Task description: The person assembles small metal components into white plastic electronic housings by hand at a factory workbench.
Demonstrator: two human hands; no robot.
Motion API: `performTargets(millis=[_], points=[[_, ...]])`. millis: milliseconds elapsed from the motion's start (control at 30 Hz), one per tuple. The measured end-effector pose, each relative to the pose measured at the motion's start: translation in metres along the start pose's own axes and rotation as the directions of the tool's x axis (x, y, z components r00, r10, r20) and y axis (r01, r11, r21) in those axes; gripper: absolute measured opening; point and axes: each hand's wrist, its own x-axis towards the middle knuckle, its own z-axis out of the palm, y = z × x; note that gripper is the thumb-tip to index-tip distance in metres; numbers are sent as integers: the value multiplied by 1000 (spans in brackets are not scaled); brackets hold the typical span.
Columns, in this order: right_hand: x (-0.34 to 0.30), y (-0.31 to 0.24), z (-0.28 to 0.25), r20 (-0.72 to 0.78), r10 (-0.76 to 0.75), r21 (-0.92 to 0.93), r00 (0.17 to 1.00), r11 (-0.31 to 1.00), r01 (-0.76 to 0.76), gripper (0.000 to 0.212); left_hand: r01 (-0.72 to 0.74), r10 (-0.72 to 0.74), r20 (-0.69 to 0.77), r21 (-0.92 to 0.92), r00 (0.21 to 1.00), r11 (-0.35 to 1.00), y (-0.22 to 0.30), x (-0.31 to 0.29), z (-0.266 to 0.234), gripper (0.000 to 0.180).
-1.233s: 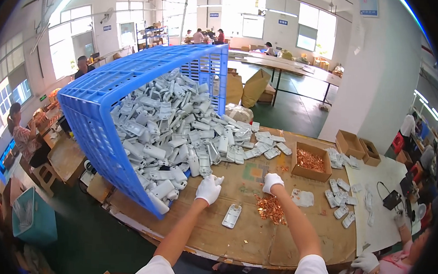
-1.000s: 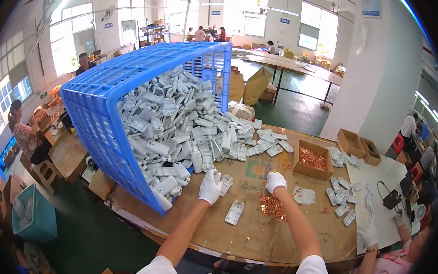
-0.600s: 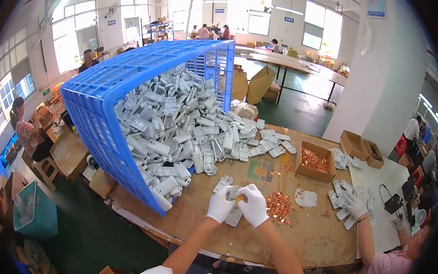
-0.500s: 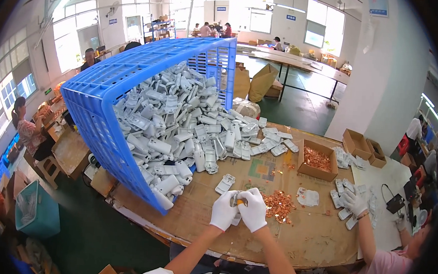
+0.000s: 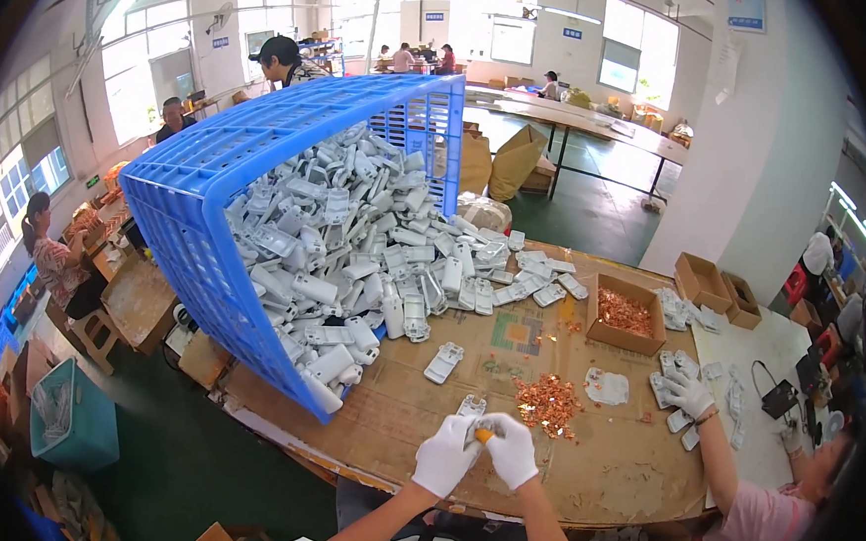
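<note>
Both my hands wear white gloves and meet close together over the near part of the cardboard-covered table [image 5: 579,478]. My left hand [image 5: 446,457] is closed on a white plastic housing [image 5: 472,405], whose far end sticks out past the fingers. Against it, my right hand [image 5: 512,452] pinches a small orange-yellow piece [image 5: 483,435]; its exact kind is hidden by the fingers. Just beyond lies a single white housing, open side up [image 5: 443,362]. To the right of my hands is a loose heap of small copper-coloured metal pieces [image 5: 548,404].
A blue plastic crate [image 5: 175,190] lies on its side at the left, spilling many white housings [image 5: 355,256]. A cardboard box [image 5: 627,339] of copper pieces stands at the right. A co-worker's gloved hand [image 5: 688,393] is among housings there. A teal bin [image 5: 96,428] stands on the floor.
My hands have drawn a little toward me, and the housing now shows beyond my left fingers. Someone in a black cap has come into sight behind the crate.
</note>
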Motion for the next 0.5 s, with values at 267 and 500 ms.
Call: performTargets(millis=[267, 500], points=[[-107, 6, 10, 145, 265, -282, 953, 935, -217, 17, 29, -7, 442, -45, 897, 999, 2, -86, -39, 31], [-142, 28, 19, 185, 428, -190, 885, 899, -395, 29, 148, -121, 652, 13, 748, 989, 5, -101, -43, 38]])
